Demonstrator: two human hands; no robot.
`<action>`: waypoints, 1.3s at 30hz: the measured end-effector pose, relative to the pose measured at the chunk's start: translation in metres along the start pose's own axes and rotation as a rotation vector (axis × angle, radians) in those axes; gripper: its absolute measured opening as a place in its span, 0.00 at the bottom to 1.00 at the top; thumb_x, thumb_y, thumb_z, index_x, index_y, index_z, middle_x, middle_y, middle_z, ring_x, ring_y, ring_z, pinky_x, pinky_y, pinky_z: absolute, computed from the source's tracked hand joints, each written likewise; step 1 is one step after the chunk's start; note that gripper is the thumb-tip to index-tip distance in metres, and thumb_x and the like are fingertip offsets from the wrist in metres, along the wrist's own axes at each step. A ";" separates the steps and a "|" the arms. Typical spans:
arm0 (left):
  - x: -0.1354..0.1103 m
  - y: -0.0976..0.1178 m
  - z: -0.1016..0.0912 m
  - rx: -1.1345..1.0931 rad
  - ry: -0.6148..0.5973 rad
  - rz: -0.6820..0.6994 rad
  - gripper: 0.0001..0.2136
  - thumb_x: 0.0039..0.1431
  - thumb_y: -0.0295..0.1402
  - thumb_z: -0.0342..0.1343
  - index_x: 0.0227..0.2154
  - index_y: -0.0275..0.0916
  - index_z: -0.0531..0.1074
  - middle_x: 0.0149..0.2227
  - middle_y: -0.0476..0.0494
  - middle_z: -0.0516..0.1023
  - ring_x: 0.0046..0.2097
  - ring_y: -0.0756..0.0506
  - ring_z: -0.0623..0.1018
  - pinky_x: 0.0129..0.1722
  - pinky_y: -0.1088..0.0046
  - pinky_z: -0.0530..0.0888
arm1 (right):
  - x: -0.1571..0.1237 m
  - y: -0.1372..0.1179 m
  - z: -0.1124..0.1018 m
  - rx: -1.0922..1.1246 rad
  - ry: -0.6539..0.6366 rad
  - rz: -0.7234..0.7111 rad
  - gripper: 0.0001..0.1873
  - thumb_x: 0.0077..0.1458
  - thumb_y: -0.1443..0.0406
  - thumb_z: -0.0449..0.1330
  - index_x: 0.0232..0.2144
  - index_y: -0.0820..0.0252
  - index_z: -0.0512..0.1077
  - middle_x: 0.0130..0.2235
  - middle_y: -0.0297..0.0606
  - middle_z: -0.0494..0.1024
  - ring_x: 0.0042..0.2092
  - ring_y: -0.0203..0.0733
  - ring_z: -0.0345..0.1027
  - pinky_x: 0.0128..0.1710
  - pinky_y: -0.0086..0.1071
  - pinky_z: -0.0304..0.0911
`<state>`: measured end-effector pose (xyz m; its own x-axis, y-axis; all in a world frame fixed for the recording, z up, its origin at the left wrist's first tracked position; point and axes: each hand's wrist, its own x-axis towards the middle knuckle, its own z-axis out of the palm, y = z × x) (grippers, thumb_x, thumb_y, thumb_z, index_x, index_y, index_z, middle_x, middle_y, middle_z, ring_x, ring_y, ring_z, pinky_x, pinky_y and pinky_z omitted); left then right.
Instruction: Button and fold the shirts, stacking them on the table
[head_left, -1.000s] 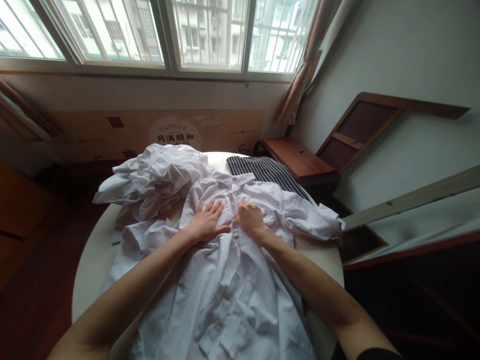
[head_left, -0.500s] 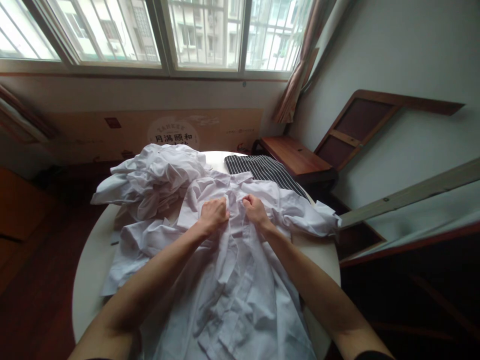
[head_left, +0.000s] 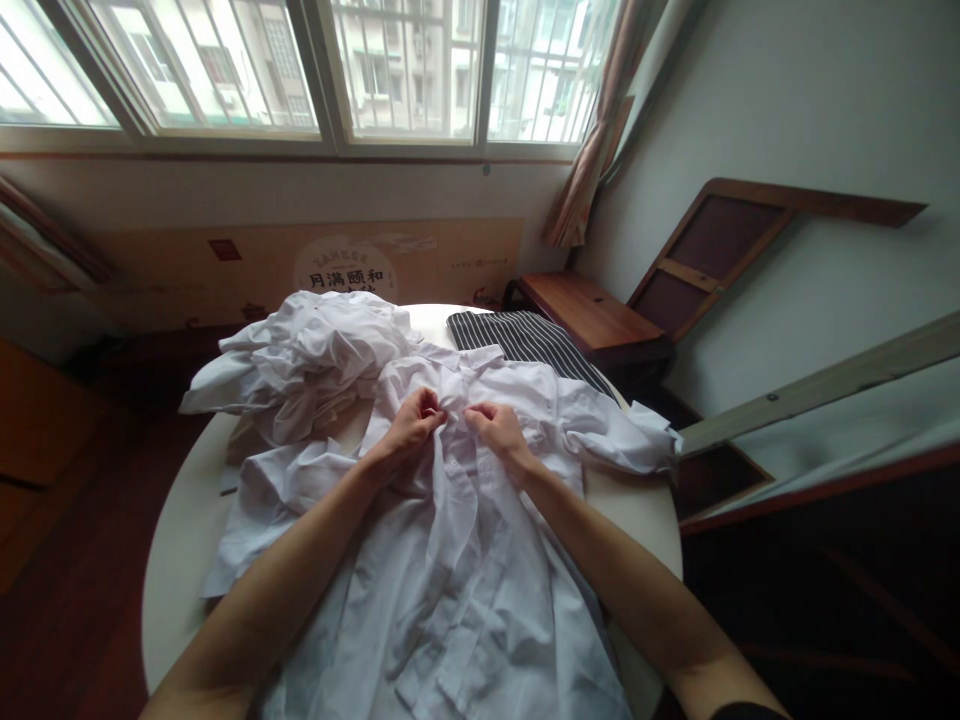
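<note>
A white long-sleeved shirt (head_left: pixel 457 530) lies spread out front side up, its collar at the far side and its hem toward me. My left hand (head_left: pixel 416 420) pinches the front edge of the shirt below the collar. Just to its right, my right hand (head_left: pixel 495 425) pinches the opposite front edge between thumb and fingers. A small gap separates the two hands. One sleeve stretches to the right over the table edge; cloth bunches at the left. Any button between my fingertips is too small to make out.
A heap of crumpled white clothes (head_left: pixel 315 350) sits at the table's far left. Black-and-white striped cloth (head_left: pixel 532 345) lies behind the shirt. The round white table (head_left: pixel 176 560) stands before a window, with a wooden bench (head_left: pixel 592 315) at the far right.
Both hands have shifted slightly, the left one turning so its thumb and fingers show, the right moving a little left. The front edges of the shirt have moved with them.
</note>
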<state>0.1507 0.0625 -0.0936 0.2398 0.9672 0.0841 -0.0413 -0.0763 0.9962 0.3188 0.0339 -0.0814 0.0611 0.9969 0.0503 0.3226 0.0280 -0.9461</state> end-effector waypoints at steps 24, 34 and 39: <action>0.004 0.019 0.027 0.597 0.009 0.029 0.11 0.49 0.39 0.59 0.27 0.36 0.77 0.27 0.45 0.78 0.29 0.48 0.75 0.30 0.74 0.68 | -0.002 0.002 -0.004 -0.155 0.028 -0.153 0.07 0.43 0.66 0.59 0.26 0.61 0.77 0.27 0.37 0.78 0.30 0.39 0.70 0.33 0.30 0.64; -0.004 0.012 0.031 0.774 0.195 0.119 0.05 0.51 0.34 0.59 0.26 0.38 0.77 0.30 0.43 0.79 0.33 0.45 0.74 0.37 0.69 0.67 | -0.005 -0.009 -0.013 0.216 0.159 0.047 0.10 0.39 0.61 0.62 0.24 0.62 0.70 0.24 0.33 0.73 0.25 0.35 0.65 0.25 0.28 0.61; -0.011 0.014 0.037 0.913 0.166 0.196 0.07 0.53 0.36 0.59 0.28 0.39 0.78 0.33 0.41 0.79 0.37 0.42 0.73 0.42 0.66 0.64 | -0.005 -0.005 -0.009 0.294 0.196 0.089 0.16 0.36 0.63 0.62 0.31 0.60 0.67 0.29 0.34 0.74 0.27 0.37 0.67 0.23 0.27 0.62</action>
<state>0.1831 0.0422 -0.0795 0.1654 0.9337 0.3175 0.7250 -0.3333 0.6027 0.3258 0.0278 -0.0739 0.2659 0.9640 -0.0025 0.0246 -0.0093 -0.9997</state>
